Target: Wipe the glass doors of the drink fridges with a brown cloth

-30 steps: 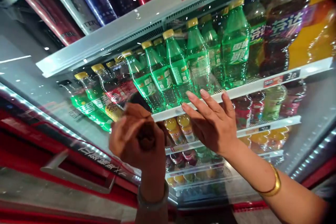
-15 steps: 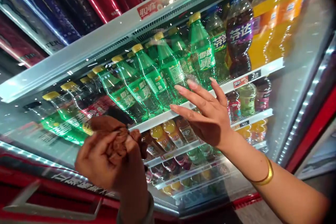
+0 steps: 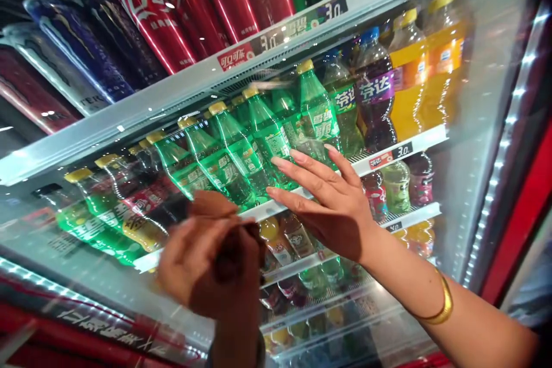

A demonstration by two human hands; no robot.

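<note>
Lit cooler (image 3: 487, 92) | white shelves (image 3: 129, 115) | bottles (image 3: 318, 118) near right hand (image 3: 330, 204)

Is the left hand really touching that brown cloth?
Touching. The head view, though blurred there, shows the left hand curled around the brown cloth, with part of it poking out at the top.

Bright, cool, glare-flecked
Lit by 2 LED strips (image 3: 520, 89) — blurred at the left hand (image 3: 194, 273), dark at top right.
</note>
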